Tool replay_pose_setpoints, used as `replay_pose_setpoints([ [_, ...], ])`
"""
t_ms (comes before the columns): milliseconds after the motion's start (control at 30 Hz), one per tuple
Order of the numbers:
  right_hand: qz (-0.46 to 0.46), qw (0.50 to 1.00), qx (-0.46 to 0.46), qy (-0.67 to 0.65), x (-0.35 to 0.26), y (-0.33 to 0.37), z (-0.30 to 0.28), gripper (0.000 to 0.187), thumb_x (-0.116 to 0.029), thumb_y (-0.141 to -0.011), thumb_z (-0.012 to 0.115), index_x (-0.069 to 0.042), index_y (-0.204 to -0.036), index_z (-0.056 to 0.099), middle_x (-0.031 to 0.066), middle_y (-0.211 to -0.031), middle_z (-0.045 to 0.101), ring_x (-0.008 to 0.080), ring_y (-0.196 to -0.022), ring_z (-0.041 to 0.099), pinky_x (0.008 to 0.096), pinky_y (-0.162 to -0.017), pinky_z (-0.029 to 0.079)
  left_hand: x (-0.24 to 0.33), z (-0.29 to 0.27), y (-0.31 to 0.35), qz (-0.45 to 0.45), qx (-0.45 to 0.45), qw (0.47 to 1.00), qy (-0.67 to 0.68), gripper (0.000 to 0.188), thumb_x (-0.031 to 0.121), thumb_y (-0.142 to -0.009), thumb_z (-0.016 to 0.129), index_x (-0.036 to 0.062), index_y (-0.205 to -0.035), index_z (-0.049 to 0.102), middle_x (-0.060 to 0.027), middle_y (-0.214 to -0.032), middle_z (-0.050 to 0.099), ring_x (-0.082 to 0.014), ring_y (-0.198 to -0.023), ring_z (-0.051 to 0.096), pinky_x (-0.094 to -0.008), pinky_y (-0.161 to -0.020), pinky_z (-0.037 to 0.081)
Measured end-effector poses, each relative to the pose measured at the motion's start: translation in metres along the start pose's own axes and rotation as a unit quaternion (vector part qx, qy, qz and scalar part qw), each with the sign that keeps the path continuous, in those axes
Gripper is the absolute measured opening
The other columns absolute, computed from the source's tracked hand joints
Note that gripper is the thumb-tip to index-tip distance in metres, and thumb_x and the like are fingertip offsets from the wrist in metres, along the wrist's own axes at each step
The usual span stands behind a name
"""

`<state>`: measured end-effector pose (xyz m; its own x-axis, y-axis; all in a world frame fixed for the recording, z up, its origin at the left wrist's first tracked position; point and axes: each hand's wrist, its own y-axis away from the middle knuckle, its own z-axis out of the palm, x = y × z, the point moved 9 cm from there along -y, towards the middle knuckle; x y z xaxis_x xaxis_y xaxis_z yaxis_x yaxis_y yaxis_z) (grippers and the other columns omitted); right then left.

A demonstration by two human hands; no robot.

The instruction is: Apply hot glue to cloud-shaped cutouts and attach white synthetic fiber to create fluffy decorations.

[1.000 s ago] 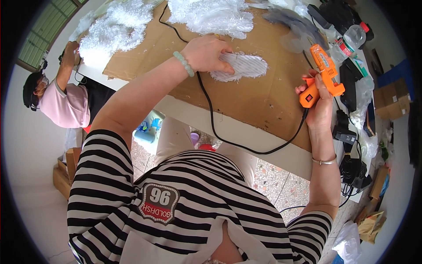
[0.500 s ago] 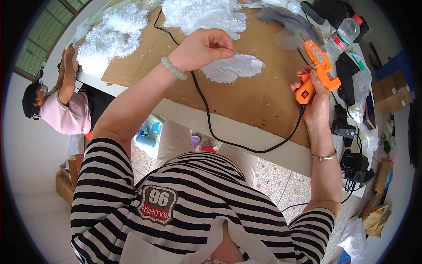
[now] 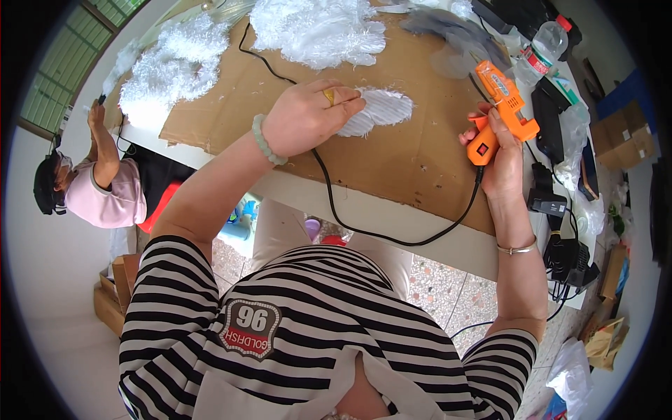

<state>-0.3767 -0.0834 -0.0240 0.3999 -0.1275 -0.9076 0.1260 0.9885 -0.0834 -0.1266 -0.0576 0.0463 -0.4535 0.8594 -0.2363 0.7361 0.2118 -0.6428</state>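
Note:
My right hand point(image 3: 505, 150) is wrapped round an orange hot glue gun point(image 3: 498, 87), its nozzle pointing away from me and a finger near its trigger. From its handle a black cord point(image 3: 329, 189) loops across to my left. My left hand point(image 3: 308, 119) is in a pinch over the left end of a white ribbed, wing-shaped piece point(image 3: 385, 112) lying on the cardboard point(image 3: 420, 168). What those fingertips pinch, if anything, is too small to make out, and the hand hides part of the piece.
Fluffy white pieces lie in heaps point(image 3: 315, 31) point(image 3: 171, 66) at the far side. Grey sheer fabric point(image 3: 455, 35), a clear bottle point(image 3: 546, 49) and black adapters point(image 3: 547, 204) line the right. Another person point(image 3: 105, 178) works at the left end of the table.
My left hand has come down and nearer to me, from above the white piece onto its left end. The right hand keeps the glue gun in nearly the same place.

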Motion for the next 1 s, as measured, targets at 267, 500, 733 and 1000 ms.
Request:
replay_pose_setpoints([
  [267, 0.009, 1.000, -0.003, -0.002, 0.002, 0.000, 0.001, 0.030, -0.019, -0.094, 0.051, 0.004, -0.113, 0.053, 0.0131, -0.092, 0.061, 0.0161, -0.066, 0.058, 0.0347, -0.066, 0.050, 0.006, 0.001, 0.007, 0.033, 0.008, 0.999, -0.027, 0.025, 0.005, -0.071, 0.062, 0.0025, -0.095, 0.066, -0.0097, -0.096, 0.066, -0.0239, -0.088, 0.064, -0.0330, -0.077, 0.054],
  [500, 0.005, 1.000, -0.006, 0.004, 0.001, 0.000, 0.001, 0.030, -0.019, -0.094, 0.050, 0.004, -0.113, 0.053, 0.0132, -0.092, 0.061, 0.0164, -0.066, 0.058, 0.0348, -0.066, 0.050, 0.009, 0.013, 0.008, 0.044, -0.019, 0.999, -0.011, 0.023, 0.008, -0.070, 0.063, 0.0027, -0.092, 0.067, -0.0084, -0.097, 0.067, -0.0235, -0.088, 0.064, -0.0329, -0.077, 0.054],
  [733, 0.002, 1.000, -0.013, 0.020, 0.001, 0.000, 0.001, 0.032, -0.021, -0.094, 0.051, 0.004, -0.114, 0.052, 0.0127, -0.092, 0.061, 0.0152, -0.067, 0.058, 0.0342, -0.068, 0.051, 0.007, 0.018, 0.013, 0.035, -0.048, 0.998, 0.017, 0.028, 0.002, -0.069, 0.065, 0.0029, -0.097, 0.065, -0.0088, -0.098, 0.066, -0.0258, -0.089, 0.064, -0.0341, -0.075, 0.054],
  [1000, 0.011, 1.000, -0.003, 0.028, 0.002, 0.004, 0.001, 0.034, -0.024, -0.094, 0.052, 0.002, -0.116, 0.051, 0.0114, -0.094, 0.060, 0.0141, -0.069, 0.057, 0.0325, -0.070, 0.050, 0.003, 0.025, 0.016, 0.002, -0.110, 0.993, 0.051, 0.023, 0.005, -0.073, 0.062, 0.0032, -0.095, 0.064, -0.0079, -0.100, 0.066, -0.0256, -0.092, 0.063, -0.0356, -0.083, 0.051],
])
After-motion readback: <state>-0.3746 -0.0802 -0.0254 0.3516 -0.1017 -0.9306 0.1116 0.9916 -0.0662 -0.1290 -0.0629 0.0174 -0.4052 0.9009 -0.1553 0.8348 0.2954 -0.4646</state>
